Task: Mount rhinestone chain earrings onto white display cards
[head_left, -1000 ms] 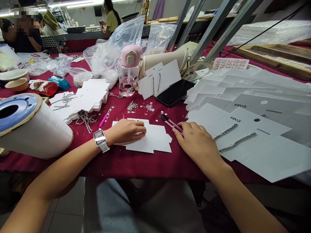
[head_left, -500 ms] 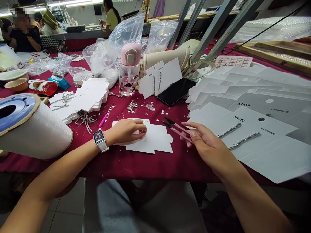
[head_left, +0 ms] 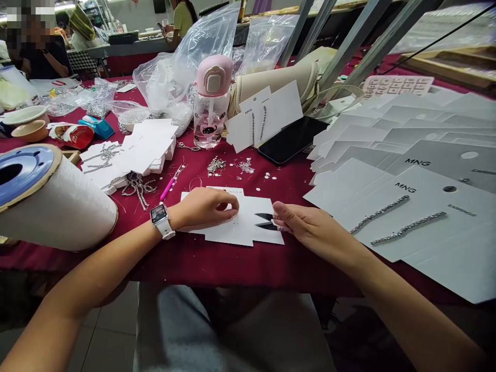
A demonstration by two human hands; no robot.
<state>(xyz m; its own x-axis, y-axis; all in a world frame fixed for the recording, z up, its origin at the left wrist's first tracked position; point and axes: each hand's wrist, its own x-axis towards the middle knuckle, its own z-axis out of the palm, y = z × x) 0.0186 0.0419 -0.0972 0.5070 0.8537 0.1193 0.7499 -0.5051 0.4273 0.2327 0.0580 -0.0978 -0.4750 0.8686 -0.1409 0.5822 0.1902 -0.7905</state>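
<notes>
My left hand (head_left: 209,207), with a watch on its wrist, rests over a white earring card (head_left: 232,236) in front of me. Its thumb and fingertips are pinched together above the card; anything between them is too small to make out. Thread snips (head_left: 265,221) with black blades are gripped in my right hand (head_left: 304,223), their tips apart over the card's right part and pointing at my left hand. Most of their handle is hidden by the fingers. Right of that hand lies a card (head_left: 437,263) marked MNG with two sparkling chain strips (head_left: 408,228) on it.
A large thread spool (head_left: 73,206) stands at left, near stacked cards (head_left: 149,147) and a pink hand tool (head_left: 169,189). Beyond are small metal pieces (head_left: 216,165), a bottle (head_left: 211,111), a phone (head_left: 291,140) and plastic bags. Two people sit in the background.
My right hand has moved left with the snips, from beside the card to over its right part. My left hand keeps its pinch over the card. The view has shifted slightly.
</notes>
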